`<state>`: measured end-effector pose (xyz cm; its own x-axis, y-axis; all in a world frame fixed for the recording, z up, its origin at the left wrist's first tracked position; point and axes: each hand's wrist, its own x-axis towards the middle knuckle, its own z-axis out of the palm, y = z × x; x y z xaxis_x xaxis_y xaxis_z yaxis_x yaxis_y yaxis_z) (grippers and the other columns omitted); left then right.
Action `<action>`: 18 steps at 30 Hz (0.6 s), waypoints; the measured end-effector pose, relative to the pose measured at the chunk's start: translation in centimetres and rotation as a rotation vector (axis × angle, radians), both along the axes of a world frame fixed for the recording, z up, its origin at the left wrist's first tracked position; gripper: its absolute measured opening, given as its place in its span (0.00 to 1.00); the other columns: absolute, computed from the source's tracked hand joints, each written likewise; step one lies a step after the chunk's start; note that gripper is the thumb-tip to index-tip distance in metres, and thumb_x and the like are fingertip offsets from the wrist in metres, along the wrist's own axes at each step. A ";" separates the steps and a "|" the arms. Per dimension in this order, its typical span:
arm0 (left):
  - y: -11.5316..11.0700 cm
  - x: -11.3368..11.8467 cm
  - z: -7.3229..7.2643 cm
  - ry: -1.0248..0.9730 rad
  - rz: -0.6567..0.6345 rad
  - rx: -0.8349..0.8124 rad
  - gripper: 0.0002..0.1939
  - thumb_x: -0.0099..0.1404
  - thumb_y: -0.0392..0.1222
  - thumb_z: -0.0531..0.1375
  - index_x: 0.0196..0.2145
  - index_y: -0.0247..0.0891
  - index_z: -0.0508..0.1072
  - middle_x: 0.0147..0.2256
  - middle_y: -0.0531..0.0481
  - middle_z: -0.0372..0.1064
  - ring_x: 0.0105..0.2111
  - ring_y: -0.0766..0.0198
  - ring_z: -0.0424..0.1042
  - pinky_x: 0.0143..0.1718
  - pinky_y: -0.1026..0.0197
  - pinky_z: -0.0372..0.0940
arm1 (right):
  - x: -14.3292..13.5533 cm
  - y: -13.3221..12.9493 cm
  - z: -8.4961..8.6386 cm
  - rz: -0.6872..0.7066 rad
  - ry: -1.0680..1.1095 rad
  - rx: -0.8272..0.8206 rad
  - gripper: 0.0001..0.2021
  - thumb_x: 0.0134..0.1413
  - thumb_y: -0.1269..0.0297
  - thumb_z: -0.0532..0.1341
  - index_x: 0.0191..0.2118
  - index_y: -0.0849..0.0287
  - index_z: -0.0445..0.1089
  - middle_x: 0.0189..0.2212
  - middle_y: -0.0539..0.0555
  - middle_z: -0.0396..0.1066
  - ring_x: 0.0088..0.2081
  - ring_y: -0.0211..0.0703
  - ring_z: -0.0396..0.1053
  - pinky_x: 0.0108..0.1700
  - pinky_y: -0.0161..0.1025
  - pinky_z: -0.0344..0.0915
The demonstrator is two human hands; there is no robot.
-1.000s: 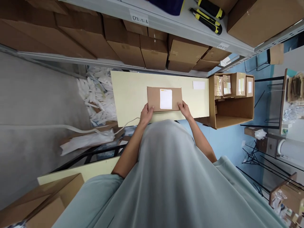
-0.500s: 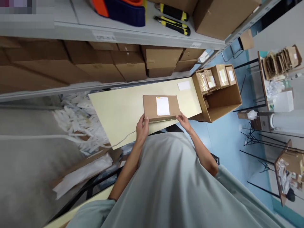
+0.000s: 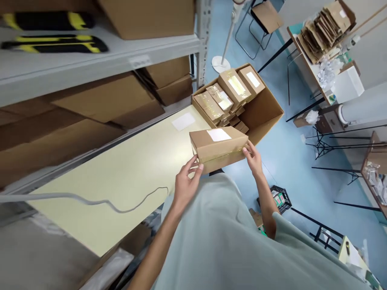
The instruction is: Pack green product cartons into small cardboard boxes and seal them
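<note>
A small brown cardboard parcel (image 3: pixel 218 148) is held lifted above the near edge of the pale yellow table (image 3: pixel 121 189), clear of its surface. It is closed and sealed with clear tape along its front edge. A white label is stuck on its top face. The parcel is tilted, its right end lying nearest the table's right end.

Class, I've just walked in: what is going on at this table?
A person holds a taped parcel by its ends, left hand and right hand, lifted over the table edge. Beside it stands an open carton with similar labelled parcels stacked inside. A loose label and a cable lie on the table.
</note>
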<state>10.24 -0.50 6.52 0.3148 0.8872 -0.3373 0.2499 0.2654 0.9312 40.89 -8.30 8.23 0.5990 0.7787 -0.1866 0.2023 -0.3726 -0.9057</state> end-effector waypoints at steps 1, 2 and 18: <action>-0.1 2.4 0.4 -0.004 -0.034 -0.014 0.34 0.77 0.67 0.65 0.74 0.53 0.77 0.69 0.41 0.78 0.62 0.42 0.83 0.62 0.41 0.82 | 2.6 -0.2 0.0 -0.047 -0.031 -0.008 0.45 0.66 0.31 0.69 0.78 0.55 0.72 0.70 0.65 0.79 0.74 0.68 0.75 0.72 0.64 0.77; -0.2 4.9 0.8 -0.014 -0.067 -0.027 0.35 0.77 0.67 0.66 0.74 0.53 0.77 0.69 0.41 0.78 0.61 0.42 0.83 0.62 0.41 0.82 | 5.1 -0.5 0.0 -0.088 -0.065 -0.022 0.44 0.66 0.32 0.69 0.77 0.56 0.73 0.70 0.66 0.79 0.72 0.68 0.76 0.70 0.64 0.78; 0.4 25.5 -2.3 -0.042 -0.230 -0.236 0.37 0.72 0.61 0.69 0.74 0.46 0.76 0.65 0.37 0.80 0.63 0.43 0.82 0.62 0.42 0.81 | 24.3 -1.2 -4.4 -0.212 -0.178 -0.150 0.41 0.67 0.35 0.67 0.76 0.55 0.75 0.71 0.68 0.77 0.68 0.62 0.78 0.59 0.53 0.83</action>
<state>35.72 -0.13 4.25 0.5162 0.6900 -0.5074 0.2908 0.4160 0.8616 65.18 -9.47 3.78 0.7789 0.6044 -0.1672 0.2565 -0.5503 -0.7946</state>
